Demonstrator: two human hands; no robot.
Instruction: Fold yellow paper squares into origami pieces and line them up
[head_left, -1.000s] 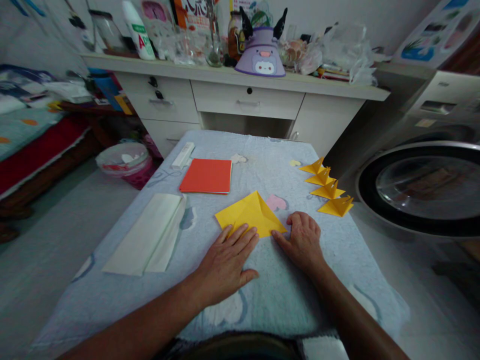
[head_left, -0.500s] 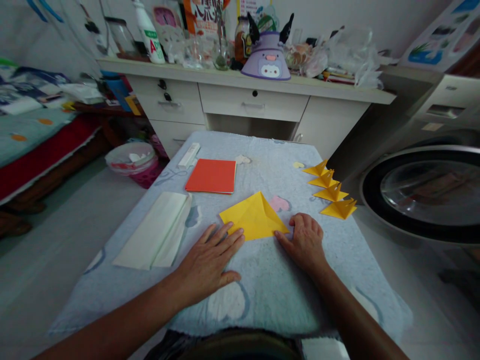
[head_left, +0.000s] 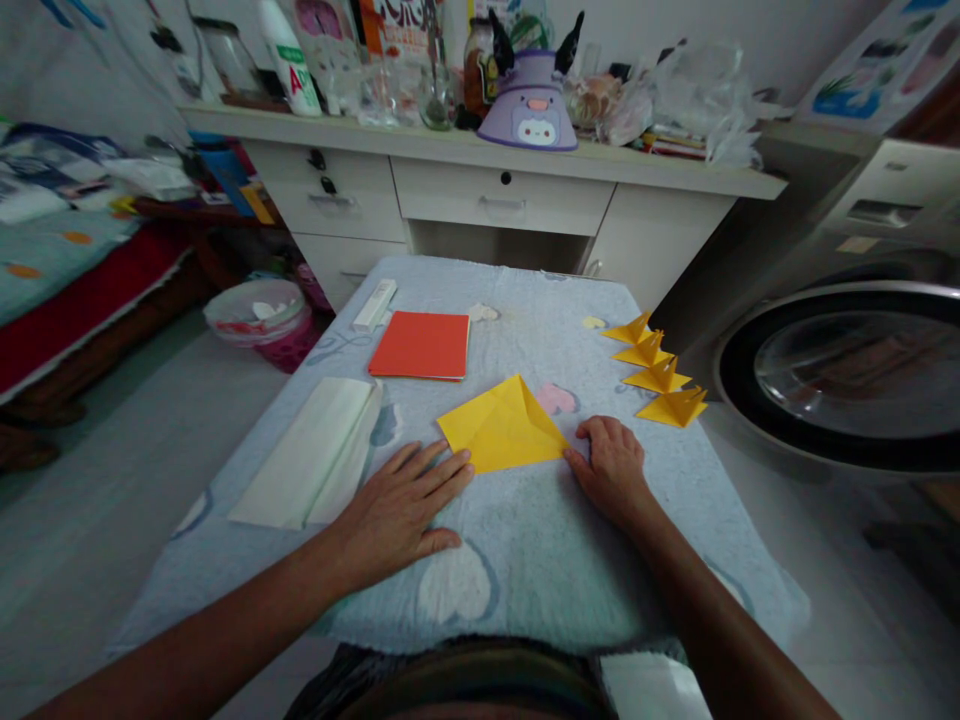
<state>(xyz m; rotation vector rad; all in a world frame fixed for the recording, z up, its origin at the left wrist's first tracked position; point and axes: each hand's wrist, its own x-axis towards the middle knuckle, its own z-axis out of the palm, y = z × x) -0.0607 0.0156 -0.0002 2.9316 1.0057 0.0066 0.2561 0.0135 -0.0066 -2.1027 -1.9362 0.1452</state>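
A sheet of yellow paper (head_left: 504, 428), folded and creased, lies flat on the cloth-covered table in front of me. My left hand (head_left: 405, 510) rests palm down with fingers spread, its fingertips at the paper's lower left edge. At the paper's right corner is the thumb tip of my right hand (head_left: 611, 470); the other fingers bend loosely, apart from the thumb, and grip nothing. Several folded yellow paper shapes (head_left: 673, 407) with pointed tips stand in a row at the right side of the table.
A stack of red paper (head_left: 421, 345) lies beyond my left hand, with a small white box (head_left: 375, 306) behind it. Folded whitish paper (head_left: 304, 455) is at the left. A white desk (head_left: 502, 190) stands behind the table, a washing machine (head_left: 892, 215) right, a bin (head_left: 259, 312) left.
My left hand has slid slightly left, off the paper's surface to its edge. My right thumb has drawn back a little to the right. The view has shifted slightly.
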